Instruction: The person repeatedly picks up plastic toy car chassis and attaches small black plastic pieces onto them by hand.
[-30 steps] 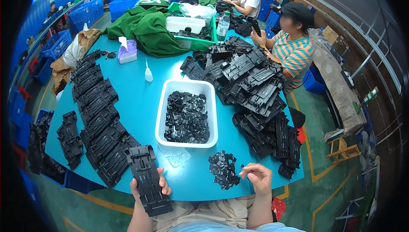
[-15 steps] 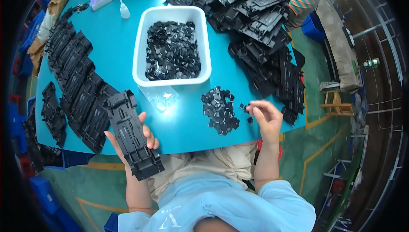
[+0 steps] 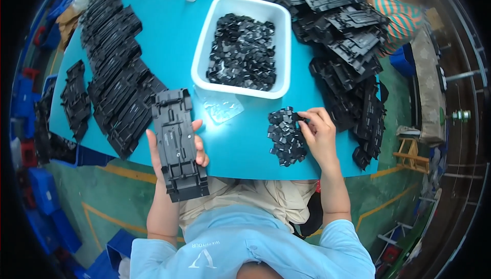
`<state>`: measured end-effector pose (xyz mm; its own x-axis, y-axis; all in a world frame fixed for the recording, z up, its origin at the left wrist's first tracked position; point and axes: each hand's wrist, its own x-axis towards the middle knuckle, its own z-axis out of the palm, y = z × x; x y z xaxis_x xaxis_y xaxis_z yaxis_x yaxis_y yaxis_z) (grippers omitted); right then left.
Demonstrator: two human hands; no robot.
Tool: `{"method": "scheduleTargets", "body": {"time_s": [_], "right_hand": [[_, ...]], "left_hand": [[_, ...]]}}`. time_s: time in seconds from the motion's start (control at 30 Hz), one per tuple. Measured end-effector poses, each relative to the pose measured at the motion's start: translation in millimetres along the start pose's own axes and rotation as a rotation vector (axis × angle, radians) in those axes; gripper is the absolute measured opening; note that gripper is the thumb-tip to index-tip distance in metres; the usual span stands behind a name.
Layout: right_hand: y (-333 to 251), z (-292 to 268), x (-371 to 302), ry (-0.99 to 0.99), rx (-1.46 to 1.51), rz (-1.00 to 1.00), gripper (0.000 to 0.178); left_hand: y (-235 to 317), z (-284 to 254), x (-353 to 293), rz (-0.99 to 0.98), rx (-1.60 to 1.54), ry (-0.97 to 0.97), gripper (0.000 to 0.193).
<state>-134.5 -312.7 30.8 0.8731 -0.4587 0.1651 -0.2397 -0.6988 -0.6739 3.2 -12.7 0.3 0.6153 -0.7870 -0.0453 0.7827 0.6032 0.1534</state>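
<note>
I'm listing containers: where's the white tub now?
In the head view, the white tub sits upper-middle on the blue table, left of the large pile of black panels, beyond the clear plastic.

I saw a bare lane of table [image 3: 240,148] run between the held panel [image 3: 179,143] and the small pieces [image 3: 286,138], blocked ahead by the flat bag [image 3: 223,109] and tub [image 3: 245,91]. Another opened between tub and row [image 3: 117,84]; the pile [image 3: 353,33] stood just beyond the right hand [image 3: 320,133].
</note>
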Motion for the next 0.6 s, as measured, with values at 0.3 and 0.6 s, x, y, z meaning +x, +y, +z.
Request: {"method": "scheduleTargets", "body": {"time_s": [0.3, 0.6], "right_hand": [[-2, -11, 14, -0.039, -0.086, -0.006, 0.016], [-1, -12, 18, -0.058, -0.115, -0.027, 0.018]], "left_hand": [[2, -2, 6, -0.05, -0.085, -0.058, 0.107], [3, -6, 3, -0.064, -0.078, -0.055, 0.108]]}}
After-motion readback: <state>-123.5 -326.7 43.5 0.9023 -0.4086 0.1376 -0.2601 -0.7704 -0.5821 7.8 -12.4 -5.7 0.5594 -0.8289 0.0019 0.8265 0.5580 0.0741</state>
